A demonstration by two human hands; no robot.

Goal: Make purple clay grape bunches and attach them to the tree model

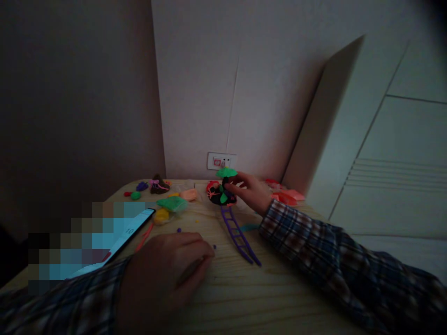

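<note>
A small clay model (218, 197) stands toward the back of the wooden table, with a dark base, red and pink pieces, and a clay tree (226, 173) with a green top and dark trunk. My right hand (249, 190) reaches in from the right, thumb and fingers closed around the trunk. A purple clay ladder (236, 235) slopes from the base toward me. Near the front, my left hand (171, 267) rests low over the table. Its fingers are bent and pressed toward the thumb; whatever they may hold is hidden. Purple clay bits (179, 230) lie close by.
At left lies a phone (131, 230), partly blurred out. Bagged green clay (172, 204), yellow clay (161, 216) and a brown clay piece (159, 185) sit behind it. Red-pink packets (288, 197) lie at back right. A wall socket (221, 161) is beyond the table; a cabinet (394, 139) stands right.
</note>
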